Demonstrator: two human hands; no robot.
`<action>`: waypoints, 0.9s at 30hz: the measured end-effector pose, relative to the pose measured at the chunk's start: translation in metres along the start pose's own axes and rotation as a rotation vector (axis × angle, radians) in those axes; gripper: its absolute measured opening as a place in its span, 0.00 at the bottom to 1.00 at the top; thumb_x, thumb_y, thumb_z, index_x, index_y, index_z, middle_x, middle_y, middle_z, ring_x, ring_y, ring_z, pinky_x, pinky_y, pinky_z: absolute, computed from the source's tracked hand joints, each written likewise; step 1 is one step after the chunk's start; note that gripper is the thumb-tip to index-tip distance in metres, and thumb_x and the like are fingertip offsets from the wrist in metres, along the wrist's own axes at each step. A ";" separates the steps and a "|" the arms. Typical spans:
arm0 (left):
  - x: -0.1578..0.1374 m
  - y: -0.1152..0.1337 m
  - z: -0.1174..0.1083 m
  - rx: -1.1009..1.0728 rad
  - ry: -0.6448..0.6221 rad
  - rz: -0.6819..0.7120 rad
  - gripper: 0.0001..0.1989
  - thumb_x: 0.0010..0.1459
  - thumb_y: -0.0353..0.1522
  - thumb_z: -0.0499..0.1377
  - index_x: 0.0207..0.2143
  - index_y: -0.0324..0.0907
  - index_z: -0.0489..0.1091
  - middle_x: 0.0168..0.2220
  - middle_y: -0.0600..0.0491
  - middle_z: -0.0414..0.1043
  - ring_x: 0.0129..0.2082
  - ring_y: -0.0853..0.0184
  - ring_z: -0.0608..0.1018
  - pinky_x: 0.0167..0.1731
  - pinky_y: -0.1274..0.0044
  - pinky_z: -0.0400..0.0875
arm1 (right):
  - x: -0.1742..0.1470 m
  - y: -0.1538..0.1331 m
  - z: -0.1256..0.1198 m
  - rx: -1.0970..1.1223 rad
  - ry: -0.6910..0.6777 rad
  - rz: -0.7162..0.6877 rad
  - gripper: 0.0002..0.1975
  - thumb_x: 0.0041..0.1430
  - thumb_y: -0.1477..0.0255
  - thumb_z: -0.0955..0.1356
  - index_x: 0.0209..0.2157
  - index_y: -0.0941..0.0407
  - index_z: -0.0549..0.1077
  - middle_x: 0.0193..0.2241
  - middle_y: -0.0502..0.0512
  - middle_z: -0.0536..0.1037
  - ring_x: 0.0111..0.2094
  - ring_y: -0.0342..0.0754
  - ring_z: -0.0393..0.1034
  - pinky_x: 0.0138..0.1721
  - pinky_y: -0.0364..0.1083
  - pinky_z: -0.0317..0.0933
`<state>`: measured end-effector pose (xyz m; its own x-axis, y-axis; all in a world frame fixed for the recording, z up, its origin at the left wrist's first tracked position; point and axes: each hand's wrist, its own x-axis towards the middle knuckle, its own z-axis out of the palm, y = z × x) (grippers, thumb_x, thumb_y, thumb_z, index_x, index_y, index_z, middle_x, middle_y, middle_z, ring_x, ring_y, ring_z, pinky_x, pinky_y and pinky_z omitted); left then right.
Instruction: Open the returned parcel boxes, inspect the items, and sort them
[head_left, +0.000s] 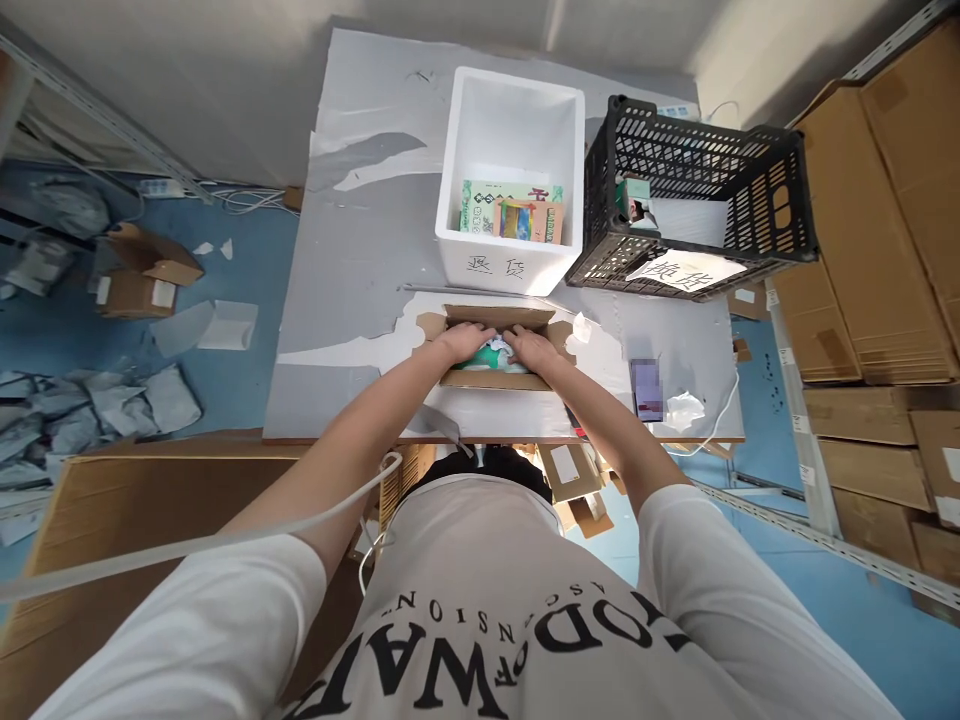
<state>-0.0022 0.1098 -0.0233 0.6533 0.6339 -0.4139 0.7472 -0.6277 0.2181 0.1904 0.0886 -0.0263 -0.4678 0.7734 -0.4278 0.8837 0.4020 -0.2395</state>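
Reaching with both the left hand (pixel 469 342) and the right hand (pixel 529 347) into an open box (pixel 495 381), with fingertips turned inward and near each other; cannot tell a firm grip from a light touch in this view. Between the hands and inside the box, showing a green item (pixel 491 356). By pressing too strongly there, could perhaps crush the item; by lifting it carelessly, could catch it on the raised flap (pixel 501 316) just beyond the fingers. By pulling the box toward the wrists, might bring it over the near edge of the table (pixel 352 240). By drawing the left arm back, might snag the cord (pixel 322 522) crossing near the left forearm. By swinging the right forearm outward, might sweep away the phone (pixel 646 390), lying to its right, or the crumpled paper (pixel 684 410) farther right. Farther out, by pushing the box forward, might bump the tub (pixel 510 265) of books (pixel 529 220) beyond the hands, and, through it, the crate (pixel 606 190) beyond and right of the right hand.
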 end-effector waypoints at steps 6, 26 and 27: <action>-0.008 -0.010 -0.004 -0.162 0.118 -0.019 0.15 0.63 0.32 0.49 0.49 0.45 0.68 0.49 0.49 0.75 0.46 0.60 0.77 0.44 0.73 0.69 | 0.000 0.006 -0.003 0.150 0.100 0.063 0.13 0.62 0.75 0.60 0.44 0.55 0.72 0.41 0.57 0.78 0.40 0.53 0.72 0.40 0.48 0.63; -0.055 -0.019 0.009 -1.194 0.682 -0.180 0.13 0.48 0.34 0.62 0.37 0.41 0.69 0.31 0.55 0.72 0.28 0.68 0.73 0.33 0.74 0.71 | 0.026 0.002 -0.006 0.059 -0.196 0.112 0.26 0.49 0.71 0.75 0.52 0.58 0.74 0.49 0.62 0.77 0.48 0.56 0.73 0.47 0.45 0.64; -0.058 -0.015 0.011 -1.288 0.692 -0.185 0.14 0.47 0.35 0.63 0.37 0.40 0.68 0.30 0.55 0.71 0.27 0.69 0.73 0.32 0.74 0.72 | 0.028 0.002 -0.007 0.048 -0.186 0.127 0.22 0.50 0.71 0.74 0.48 0.60 0.76 0.46 0.63 0.79 0.46 0.56 0.74 0.45 0.45 0.65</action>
<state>-0.0524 0.0776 -0.0121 0.1886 0.9760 -0.1084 0.1731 0.0757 0.9820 0.1794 0.1145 -0.0327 -0.3509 0.7112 -0.6092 0.9362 0.2798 -0.2127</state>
